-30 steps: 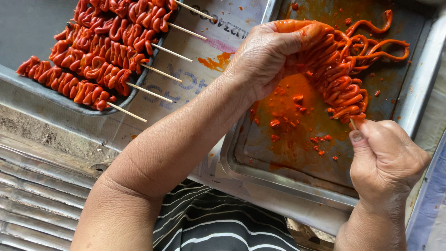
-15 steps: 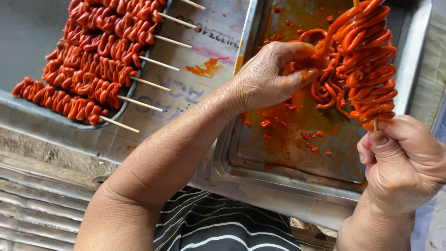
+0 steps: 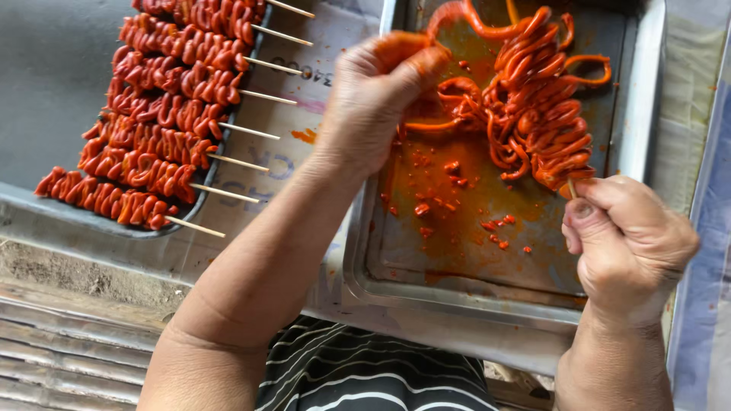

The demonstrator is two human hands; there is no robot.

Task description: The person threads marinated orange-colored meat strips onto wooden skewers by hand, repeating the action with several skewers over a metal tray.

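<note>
My right hand (image 3: pixel 628 243) grips the lower end of a wooden skewer (image 3: pixel 572 188) whose upper part is wrapped in coiled red marinated meat strips (image 3: pixel 544 125). My left hand (image 3: pixel 377 95) pinches a loose red strip (image 3: pixel 457 15) that runs from the coiled mass, pulling it up and to the left. Both hands hover over a metal tray (image 3: pixel 487 312) smeared with orange-red marinade and small red bits.
A dark round plate (image 3: pixel 53 91) at the left holds several finished red coiled skewers (image 3: pixel 164 137) with bare stick ends pointing right. A metal counter lies under both containers. Striped fabric (image 3: pixel 365 373) shows at the bottom, grey slats at the lower left.
My left hand has risen off the tray floor and drawn a strip upward and left. The skewer's coiled meat has lifted with my right hand.
</note>
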